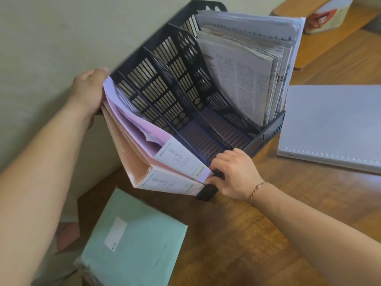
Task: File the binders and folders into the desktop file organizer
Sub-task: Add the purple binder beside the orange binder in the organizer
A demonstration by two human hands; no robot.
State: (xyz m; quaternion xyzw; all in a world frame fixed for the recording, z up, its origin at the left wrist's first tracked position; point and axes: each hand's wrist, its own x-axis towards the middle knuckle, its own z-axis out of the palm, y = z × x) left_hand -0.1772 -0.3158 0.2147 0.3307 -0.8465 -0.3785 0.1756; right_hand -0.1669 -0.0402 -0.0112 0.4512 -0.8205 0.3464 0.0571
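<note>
I'm seeing the black file organizer [185, 83] standing on the wooden tabletop [257, 234], papers [247, 79] filling its far-right slot. My left hand [88, 93] is gripping the top corner of the lilac ring binder [148, 133], and my right hand [235, 174] is pinching its lower spine corner at the organizer's front rail. A peach ring binder [132, 162] is leaning just beside it. A green folder [134, 238] and a white binder [334, 126] are lying nearby.

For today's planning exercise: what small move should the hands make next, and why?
Probably push the two binders fully into the organizer's left slot: both hands, left and right, hold them, and their spines still jut past its front edge.
</note>
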